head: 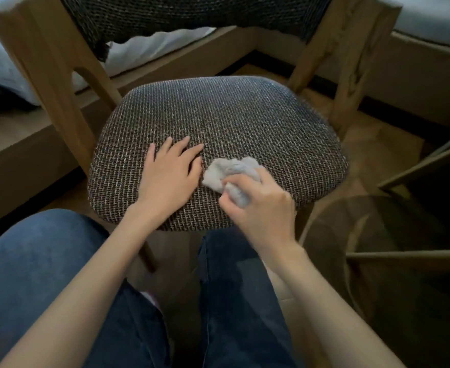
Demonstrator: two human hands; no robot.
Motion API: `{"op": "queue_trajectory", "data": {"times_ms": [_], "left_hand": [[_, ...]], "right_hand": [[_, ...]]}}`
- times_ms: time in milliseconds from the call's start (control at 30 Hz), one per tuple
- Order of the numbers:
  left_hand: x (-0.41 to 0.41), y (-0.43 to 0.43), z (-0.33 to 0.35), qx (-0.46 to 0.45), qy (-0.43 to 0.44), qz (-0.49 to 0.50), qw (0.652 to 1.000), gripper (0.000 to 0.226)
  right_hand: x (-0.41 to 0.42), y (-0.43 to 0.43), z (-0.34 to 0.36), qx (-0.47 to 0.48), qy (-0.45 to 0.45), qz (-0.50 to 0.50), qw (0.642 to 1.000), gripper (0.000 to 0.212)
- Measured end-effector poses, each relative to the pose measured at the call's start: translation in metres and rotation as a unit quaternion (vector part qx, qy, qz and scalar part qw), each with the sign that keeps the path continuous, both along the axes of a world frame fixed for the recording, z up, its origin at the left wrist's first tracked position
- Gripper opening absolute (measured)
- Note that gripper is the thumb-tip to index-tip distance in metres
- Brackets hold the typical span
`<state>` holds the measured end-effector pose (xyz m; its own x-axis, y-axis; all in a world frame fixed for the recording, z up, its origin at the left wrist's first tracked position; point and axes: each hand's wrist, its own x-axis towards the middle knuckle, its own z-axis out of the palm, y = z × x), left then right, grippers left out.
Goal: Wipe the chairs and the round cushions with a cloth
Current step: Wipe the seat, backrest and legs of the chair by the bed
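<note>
The right hand [263, 211] curls round a scrunched grey cloth [229, 171] and holds it down on the round cushion [231, 120], near the front edge. The left hand [169, 176] lies flat just beside it with its fingers spread, maybe to stop the cushion sliding. To wipe well, I think the cloth should rub in long lines to the far side, and the flat hand should move out of its way. The wooden chair [51, 75] and its woven back [192, 14] need wiping too. Another wooden frame [415, 254] sits close on the right and could bump the elbow.
</note>
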<state>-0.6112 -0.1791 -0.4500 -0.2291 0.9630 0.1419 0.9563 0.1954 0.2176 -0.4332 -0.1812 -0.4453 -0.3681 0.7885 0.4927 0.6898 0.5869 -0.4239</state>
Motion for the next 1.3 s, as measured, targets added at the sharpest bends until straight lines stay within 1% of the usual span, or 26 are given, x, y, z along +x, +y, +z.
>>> {"op": "queue_trajectory", "data": {"times_ms": [67, 133, 233, 300, 367, 433, 567, 633, 700, 800, 867, 933, 1000, 1100, 1233, 1300], "left_hand": [[0.000, -0.001, -0.002, 0.003, 0.001, 0.000, 1.000, 0.045], [0.001, -0.001, -0.003, 0.008, 0.000, -0.002, 1.000, 0.045], [0.002, 0.001, -0.003, 0.012, -0.003, 0.000, 1.000, 0.045], [0.002, 0.002, -0.002, 0.009, -0.006, 0.001, 1.000, 0.045], [0.002, 0.001, -0.001, 0.007, -0.009, -0.001, 1.000, 0.045], [0.002, -0.002, 0.001, 0.015, -0.015, -0.011, 1.000, 0.044], [-0.005, -0.015, 0.007, 0.044, -0.034, -0.049, 0.997, 0.039], [-0.014, -0.024, 0.010, 0.066, -0.045, -0.054, 0.995, 0.035], [-0.027, -0.034, 0.011, 0.086, -0.057, -0.044, 0.994, 0.031], [-0.055, -0.051, 0.013, 0.102, -0.080, -0.011, 0.991, 0.030], [-0.071, -0.063, 0.013, 0.122, -0.090, 0.022, 0.988, 0.029], [-0.078, -0.071, 0.011, 0.136, -0.094, 0.033, 0.986, 0.029], [-0.079, -0.075, 0.008, 0.134, -0.099, 0.023, 0.986, 0.030], [-0.080, -0.076, 0.007, 0.139, -0.118, 0.019, 0.983, 0.029], [-0.085, -0.084, 0.007, 0.153, -0.118, 0.025, 0.981, 0.028], [-0.088, -0.091, 0.007, 0.159, -0.117, 0.034, 0.980, 0.028]], "right_hand": [[0.036, 0.027, 0.002, 0.020, -0.016, -0.047, 0.999, 0.017], [0.077, 0.061, 0.004, 0.030, -0.018, -0.129, 0.991, 0.021], [0.109, 0.092, 0.003, 0.014, 0.027, -0.230, 0.973, 0.027], [0.101, 0.089, -0.003, 0.016, 0.052, -0.246, 0.968, 0.025], [0.084, 0.071, -0.011, 0.034, 0.066, -0.235, 0.969, 0.019], [0.068, 0.045, -0.018, 0.034, 0.084, -0.202, 0.975, 0.016], [0.026, -0.010, -0.029, 0.042, 0.106, -0.079, 0.990, 0.014], [-0.004, -0.033, -0.031, 0.051, 0.093, -0.009, 0.994, 0.015], [-0.035, -0.046, -0.029, 0.054, 0.082, 0.044, 0.994, 0.014], [-0.078, -0.052, -0.017, 0.054, 0.079, 0.088, 0.992, 0.012], [-0.092, -0.050, -0.012, 0.059, 0.067, 0.110, 0.990, 0.015], [-0.088, -0.045, -0.012, 0.076, 0.052, 0.134, 0.987, 0.017], [-0.069, -0.037, -0.015, 0.106, 0.027, 0.144, 0.984, 0.016], [-0.029, -0.014, -0.018, 0.137, 0.013, 0.102, 0.985, 0.011], [0.002, 0.006, -0.013, 0.091, 0.036, -0.004, 0.995, 0.013], [-0.010, -0.006, -0.017, 0.100, 0.035, 0.009, 0.994, 0.014]]}}
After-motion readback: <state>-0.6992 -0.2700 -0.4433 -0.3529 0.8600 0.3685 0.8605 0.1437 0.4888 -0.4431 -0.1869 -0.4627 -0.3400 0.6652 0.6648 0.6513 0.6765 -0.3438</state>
